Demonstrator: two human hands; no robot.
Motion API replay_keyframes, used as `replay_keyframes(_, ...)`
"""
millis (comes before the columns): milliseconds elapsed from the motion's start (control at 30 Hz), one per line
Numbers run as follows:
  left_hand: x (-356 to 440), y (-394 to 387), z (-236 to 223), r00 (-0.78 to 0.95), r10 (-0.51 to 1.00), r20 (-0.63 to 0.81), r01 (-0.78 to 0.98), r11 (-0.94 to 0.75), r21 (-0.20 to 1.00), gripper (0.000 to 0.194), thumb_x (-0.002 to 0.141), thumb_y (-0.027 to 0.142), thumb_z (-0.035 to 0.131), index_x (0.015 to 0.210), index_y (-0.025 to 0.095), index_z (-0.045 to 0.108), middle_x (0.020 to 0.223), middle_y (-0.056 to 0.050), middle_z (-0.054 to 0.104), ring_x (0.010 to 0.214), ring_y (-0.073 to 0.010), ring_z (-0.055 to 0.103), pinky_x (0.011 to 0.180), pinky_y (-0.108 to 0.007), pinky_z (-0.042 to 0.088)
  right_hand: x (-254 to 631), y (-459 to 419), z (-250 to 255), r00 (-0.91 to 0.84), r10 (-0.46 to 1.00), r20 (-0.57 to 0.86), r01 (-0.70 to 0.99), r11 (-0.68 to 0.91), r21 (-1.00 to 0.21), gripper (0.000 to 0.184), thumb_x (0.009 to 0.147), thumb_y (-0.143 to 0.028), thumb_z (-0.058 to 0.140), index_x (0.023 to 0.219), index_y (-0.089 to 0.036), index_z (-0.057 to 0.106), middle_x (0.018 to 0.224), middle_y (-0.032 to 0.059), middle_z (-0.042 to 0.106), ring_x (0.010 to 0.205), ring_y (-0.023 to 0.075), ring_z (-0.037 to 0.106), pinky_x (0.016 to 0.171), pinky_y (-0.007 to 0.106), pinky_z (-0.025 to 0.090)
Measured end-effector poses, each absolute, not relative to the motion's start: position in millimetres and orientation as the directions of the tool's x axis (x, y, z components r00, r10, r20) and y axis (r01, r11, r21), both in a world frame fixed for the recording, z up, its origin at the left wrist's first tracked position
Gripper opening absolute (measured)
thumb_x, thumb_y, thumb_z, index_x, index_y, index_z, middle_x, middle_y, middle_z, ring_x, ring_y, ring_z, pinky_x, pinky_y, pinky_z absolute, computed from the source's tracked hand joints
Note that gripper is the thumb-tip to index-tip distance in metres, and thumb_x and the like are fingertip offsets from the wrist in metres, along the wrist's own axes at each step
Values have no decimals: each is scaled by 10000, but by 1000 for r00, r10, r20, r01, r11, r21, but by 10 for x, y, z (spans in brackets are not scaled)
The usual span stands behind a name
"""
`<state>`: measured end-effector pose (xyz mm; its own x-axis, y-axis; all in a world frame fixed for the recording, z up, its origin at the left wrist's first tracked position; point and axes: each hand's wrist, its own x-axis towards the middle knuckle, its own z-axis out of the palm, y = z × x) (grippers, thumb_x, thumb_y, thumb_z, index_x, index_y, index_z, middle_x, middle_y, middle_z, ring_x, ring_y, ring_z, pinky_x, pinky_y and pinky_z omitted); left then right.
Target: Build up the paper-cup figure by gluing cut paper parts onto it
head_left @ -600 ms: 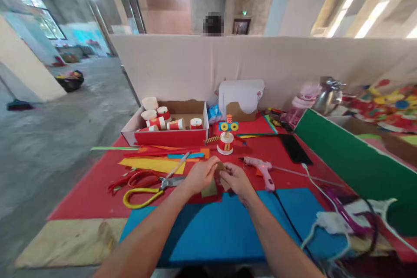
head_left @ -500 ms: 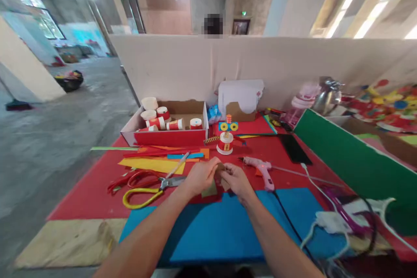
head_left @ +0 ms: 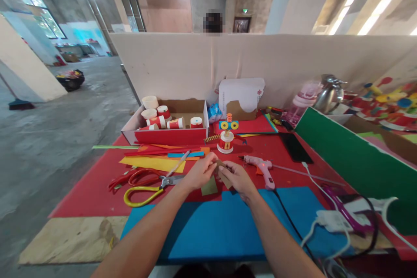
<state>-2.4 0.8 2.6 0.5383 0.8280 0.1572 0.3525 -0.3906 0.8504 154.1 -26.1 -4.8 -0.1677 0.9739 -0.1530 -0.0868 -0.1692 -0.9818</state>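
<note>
Over the near middle of a red table (head_left: 91, 191), my left hand (head_left: 200, 171) and my right hand (head_left: 237, 177) meet, both pinched on a small brown card piece (head_left: 224, 173). A second olive card piece (head_left: 209, 187) lies under my left hand. Just beyond my hands stands a paper-cup figure (head_left: 226, 138) with yellow ring eyes. A pink glue gun (head_left: 261, 168) lies right of my right hand. Yellow-handled scissors (head_left: 150, 189) lie left of my left hand.
A blue sheet (head_left: 228, 230) lies under my forearms. An open box (head_left: 169, 135) of paper cups sits at the back left, with coloured paper strips (head_left: 153, 163) before it. A black phone (head_left: 295, 147), a green board (head_left: 352, 160) and tangled cables (head_left: 339, 221) are on the right.
My hands have stayed together on the brown card piece, which has turned slightly between the fingers. The view has tipped up a little.
</note>
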Motion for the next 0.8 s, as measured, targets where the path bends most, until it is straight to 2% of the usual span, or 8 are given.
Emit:
replay_keyframes(233, -43, 27, 16, 561, 819, 115, 392, -386, 835, 94, 886, 260, 379, 813, 205, 402, 668, 31, 490, 629, -131, 497, 585, -237, 372, 1555, -243, -68, -162, 978, -131, -26, -137, -990, 280, 692, -467, 638, 755, -195, 621, 585, -19, 628, 528, 142, 585, 525, 251, 467)
replay_keyframes(400, -42, 22, 28, 573, 809, 129, 472, -454, 755, 133, 906, 258, 338, 790, 212, 386, 673, 19, 510, 627, -140, 512, 580, -238, 369, 1531, -248, -77, -115, 990, -80, 39, -76, -996, 244, 720, -439, 593, 726, -196, 616, 549, -17, 617, 508, 144, 577, 506, 242, 455)
replay_keyframes(467, -6, -18, 47, 575, 809, 122, 550, -492, 675, 124, 911, 238, 322, 816, 212, 397, 691, 3, 542, 642, -154, 539, 589, -247, 368, 1521, -256, -89, -83, 995, -59, 57, -54, -997, 236, 728, -424, 574, 701, -193, 614, 552, -13, 618, 510, 141, 574, 501, 236, 444)
replay_keyframes(567, 64, -93, 83, 566, 822, 64, 710, -526, 469, 60, 868, 178, 385, 896, 204, 432, 725, -31, 598, 692, -194, 591, 595, -263, 364, 1519, -262, -112, -40, 999, -34, 57, -32, -998, 244, 731, -407, 555, 641, -186, 602, 553, -9, 603, 506, 129, 551, 500, 230, 428)
replay_keyframes(633, 85, -116, 100, 548, 836, 29, 762, -513, 394, 114, 854, 156, 399, 953, 198, 438, 759, -50, 625, 726, -212, 613, 595, -267, 365, 1531, -257, -121, -27, 999, -25, 45, -23, -999, 248, 730, -411, 559, 649, -182, 607, 560, -8, 598, 515, 126, 544, 505, 230, 425)
replay_keyframes(800, -13, -43, 91, 545, 835, 70, 666, -482, 569, 159, 937, 235, 274, 1013, 215, 413, 836, -36, 620, 742, -182, 608, 630, -257, 389, 1566, -235, -117, -138, 988, -63, -22, -67, -998, 266, 675, -425, 653, 778, -180, 634, 667, -4, 655, 608, 145, 600, 571, 244, 455)
